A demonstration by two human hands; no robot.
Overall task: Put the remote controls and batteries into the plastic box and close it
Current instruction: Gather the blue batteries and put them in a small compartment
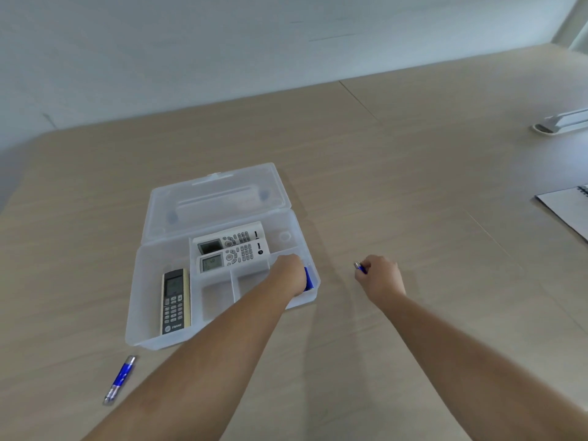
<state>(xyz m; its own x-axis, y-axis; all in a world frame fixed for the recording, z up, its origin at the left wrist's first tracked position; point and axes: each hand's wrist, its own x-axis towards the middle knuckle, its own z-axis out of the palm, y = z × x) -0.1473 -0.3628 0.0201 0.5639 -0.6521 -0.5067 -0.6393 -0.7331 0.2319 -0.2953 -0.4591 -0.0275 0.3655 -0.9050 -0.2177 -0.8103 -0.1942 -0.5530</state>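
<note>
Both hands busy with blue batteries, box open w/ three remotes inside

Plastic box (219, 281) sits on the tabletop (413, 186), lid (216, 202) laid back; two white remotes (234, 248) lie side by side in the far compartment, a dark remote (175, 300) in the left one. Left hand (286, 273) reaches into the box's right front compartment, beside a blue battery (309, 278) mostly hidden behind it (fingers out of sight, can't tell if they grip). Right hand (381, 275) is over the tabletop right of the box, fingers curled round a second battery (360, 267), only its tip showing. Another battery pair (120, 378) lies on the tabletop near the box's front-left corner. Notebook (569, 214) and a white object (560, 124) are cut off at right edge
</note>
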